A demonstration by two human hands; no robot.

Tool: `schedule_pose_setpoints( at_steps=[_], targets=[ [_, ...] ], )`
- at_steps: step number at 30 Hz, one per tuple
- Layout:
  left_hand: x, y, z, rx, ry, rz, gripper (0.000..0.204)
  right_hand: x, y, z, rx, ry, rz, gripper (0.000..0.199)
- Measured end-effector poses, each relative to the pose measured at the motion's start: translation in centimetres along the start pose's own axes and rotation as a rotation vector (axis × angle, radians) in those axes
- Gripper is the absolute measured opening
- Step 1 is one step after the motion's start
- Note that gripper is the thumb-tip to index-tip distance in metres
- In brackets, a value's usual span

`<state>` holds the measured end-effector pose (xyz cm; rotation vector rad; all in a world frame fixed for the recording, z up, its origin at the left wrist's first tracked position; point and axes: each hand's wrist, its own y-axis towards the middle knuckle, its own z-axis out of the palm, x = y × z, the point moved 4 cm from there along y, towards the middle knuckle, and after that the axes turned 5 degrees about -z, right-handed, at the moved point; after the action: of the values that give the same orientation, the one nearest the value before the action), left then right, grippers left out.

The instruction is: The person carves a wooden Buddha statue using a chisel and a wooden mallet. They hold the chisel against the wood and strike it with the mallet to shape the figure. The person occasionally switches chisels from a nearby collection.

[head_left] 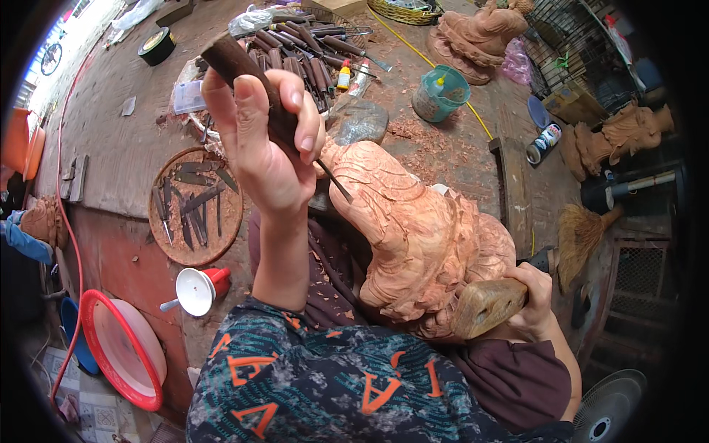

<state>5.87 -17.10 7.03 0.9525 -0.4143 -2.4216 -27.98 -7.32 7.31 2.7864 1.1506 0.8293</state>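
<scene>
A large reddish wooden carving [413, 229] lies across my lap, its surface cut with flowing folds. My left hand [258, 140] is closed around the dark wooden handle of a chisel [255, 81], whose thin blade tip touches the carving's upper left side. My right hand [535, 295] grips the handle of a pale wooden mallet [487, 304], held low beside the carving's lower right edge. The mallet head is apart from the chisel handle.
A round tray of loose blades [196, 207] lies on the workbench to the left. Several dark-handled chisels [295, 52] lie beyond it. A teal cup [439, 92], a red funnel [199, 289], a red basin [122, 351], a brush [583, 232] and other carvings [480, 33] surround me.
</scene>
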Motion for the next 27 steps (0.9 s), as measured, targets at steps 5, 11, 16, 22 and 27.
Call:
schedule_pose_setpoints(
  at_steps=[5, 11, 16, 22, 27],
  targets=[
    [0.8, 0.2, -0.1, -0.031, -0.022, -0.046, 0.04, 0.1, 0.5, 0.4, -0.022, 0.027, 0.029, 0.042],
    [1.4, 0.3, -0.2, -0.056, -0.024, -0.074, 0.04, -0.1, 0.3, 0.5, -0.001, 0.006, 0.062, 0.041],
    [1.6, 0.5, -0.5, -0.046, -0.057, -0.079, 0.039, -0.2, 0.3, 0.6, -0.001, -0.002, 0.082, 0.04],
    [1.8, 0.5, -0.5, -0.055, -0.052, -0.088, 0.039, -0.3, 0.4, 0.6, 0.001, 0.0, 0.096, 0.039],
    [1.8, 0.5, -0.5, -0.051, -0.061, -0.09, 0.039, -0.2, 0.6, 0.6, 0.001, 0.011, 0.101, 0.038]
  ],
)
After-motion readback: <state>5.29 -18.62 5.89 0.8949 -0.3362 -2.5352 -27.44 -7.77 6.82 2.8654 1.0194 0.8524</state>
